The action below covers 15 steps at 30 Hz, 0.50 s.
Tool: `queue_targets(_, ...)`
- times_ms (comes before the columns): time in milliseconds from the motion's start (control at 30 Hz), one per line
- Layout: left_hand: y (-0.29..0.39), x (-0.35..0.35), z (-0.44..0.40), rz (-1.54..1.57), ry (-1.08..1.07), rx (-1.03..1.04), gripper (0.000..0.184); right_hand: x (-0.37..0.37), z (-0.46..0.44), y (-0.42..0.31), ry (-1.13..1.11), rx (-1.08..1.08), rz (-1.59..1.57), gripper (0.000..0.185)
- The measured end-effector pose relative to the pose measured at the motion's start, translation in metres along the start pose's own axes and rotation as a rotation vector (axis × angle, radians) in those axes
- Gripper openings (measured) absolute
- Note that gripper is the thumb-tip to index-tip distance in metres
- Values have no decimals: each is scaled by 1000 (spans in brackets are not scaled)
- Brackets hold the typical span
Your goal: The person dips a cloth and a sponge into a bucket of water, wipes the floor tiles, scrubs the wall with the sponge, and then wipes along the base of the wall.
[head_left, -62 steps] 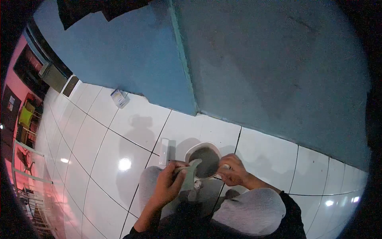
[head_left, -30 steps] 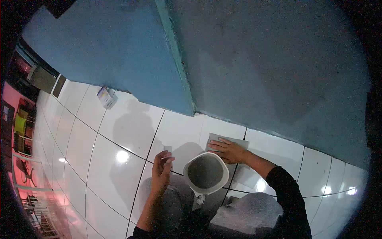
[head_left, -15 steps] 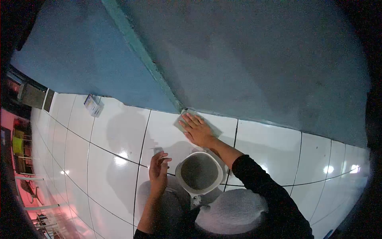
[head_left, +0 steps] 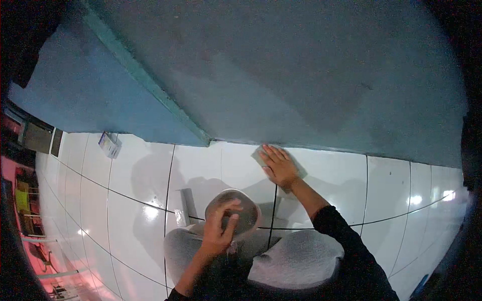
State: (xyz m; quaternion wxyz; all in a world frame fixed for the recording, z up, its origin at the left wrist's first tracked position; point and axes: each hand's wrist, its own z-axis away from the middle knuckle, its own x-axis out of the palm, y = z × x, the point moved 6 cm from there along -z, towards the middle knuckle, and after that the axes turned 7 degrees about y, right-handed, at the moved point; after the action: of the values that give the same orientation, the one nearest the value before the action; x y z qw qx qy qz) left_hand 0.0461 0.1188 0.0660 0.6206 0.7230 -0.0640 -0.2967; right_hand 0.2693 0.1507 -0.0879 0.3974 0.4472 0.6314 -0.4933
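My right hand [head_left: 280, 166] lies flat, fingers stretched out, on a thin grey-green piece [head_left: 257, 157] on the white tiled floor, close to the foot of the wall. Whether that piece is cloth or a pad I cannot tell. Above a small pale bucket [head_left: 258, 209] hangs my left hand [head_left: 221, 228], its fingers loosely bent and apart, with nothing seen in them. The bucket stands between my knees, and its inside looks grey. My left hand covers part of it.
A blue-grey wall [head_left: 311, 90] with a raised teal edge [head_left: 145, 80] rises in front. Left of the bucket stands a small pale block-like item [head_left: 182, 215]. A printed carton [head_left: 109, 145] sits by the wall, and chairs [head_left: 37, 251] show at far left.
My right hand and the grey-green piece have moved right along the wall's foot. My left hand has come over the bucket, uncovering the pale item. The view has shifted slightly.
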Motion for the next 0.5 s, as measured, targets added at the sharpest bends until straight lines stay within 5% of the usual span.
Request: queue_targets(500, 40, 78, 15, 121, -187, 118, 33, -63, 132, 123, 177, 289, 188, 52)
